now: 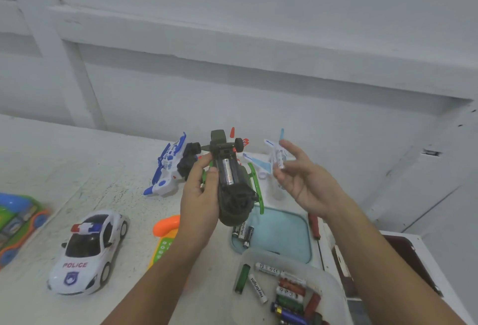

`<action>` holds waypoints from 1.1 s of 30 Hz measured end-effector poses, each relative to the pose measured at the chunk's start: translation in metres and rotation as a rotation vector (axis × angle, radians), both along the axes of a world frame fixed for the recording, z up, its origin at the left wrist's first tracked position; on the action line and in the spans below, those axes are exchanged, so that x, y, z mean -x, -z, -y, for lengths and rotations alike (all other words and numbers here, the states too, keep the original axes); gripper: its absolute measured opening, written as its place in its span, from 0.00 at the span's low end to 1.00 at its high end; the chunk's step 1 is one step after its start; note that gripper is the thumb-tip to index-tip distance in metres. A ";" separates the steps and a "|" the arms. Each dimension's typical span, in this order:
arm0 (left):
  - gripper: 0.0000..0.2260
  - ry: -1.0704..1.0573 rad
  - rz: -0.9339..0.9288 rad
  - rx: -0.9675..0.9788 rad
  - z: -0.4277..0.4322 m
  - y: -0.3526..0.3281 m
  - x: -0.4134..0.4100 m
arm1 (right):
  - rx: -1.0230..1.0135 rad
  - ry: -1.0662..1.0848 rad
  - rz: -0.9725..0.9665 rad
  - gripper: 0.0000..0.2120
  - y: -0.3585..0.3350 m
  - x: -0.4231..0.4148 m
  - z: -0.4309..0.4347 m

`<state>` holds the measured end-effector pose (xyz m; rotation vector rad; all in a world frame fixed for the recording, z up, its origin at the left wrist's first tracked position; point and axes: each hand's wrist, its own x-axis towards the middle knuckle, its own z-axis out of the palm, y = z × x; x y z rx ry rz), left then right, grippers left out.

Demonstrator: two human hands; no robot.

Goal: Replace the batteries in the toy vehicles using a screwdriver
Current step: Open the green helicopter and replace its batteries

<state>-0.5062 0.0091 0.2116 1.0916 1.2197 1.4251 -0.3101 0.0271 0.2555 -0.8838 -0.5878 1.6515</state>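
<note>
Now the left hand (200,195) grips the helicopter (232,185) above the desk (103,169), belly up, with one battery (227,172) in the open bay. The right hand (305,182) is spread, empty. With no cover, a tilt could drop the battery out.

L hand (199,195), R hand (307,182), bare forearms (165,267)

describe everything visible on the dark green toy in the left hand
The dark green toy looks like matt olive plastic and is held belly up by the left hand, thumb and fingers curled round its side. Its battery bay is uncovered, with one silvery battery inside. A black wheel sits at the far end, and bright green skids flank it.
</note>
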 end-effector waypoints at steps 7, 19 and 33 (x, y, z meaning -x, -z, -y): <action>0.15 0.031 -0.035 -0.031 0.004 -0.006 -0.010 | -0.200 0.007 0.408 0.10 -0.056 0.025 0.018; 0.15 0.008 -0.048 -0.082 0.008 -0.004 -0.017 | -0.505 -0.048 1.476 0.14 -0.044 0.066 0.022; 0.16 -0.035 -0.035 -0.077 0.013 -0.001 -0.023 | -0.456 -0.100 1.665 0.05 -0.047 0.072 0.018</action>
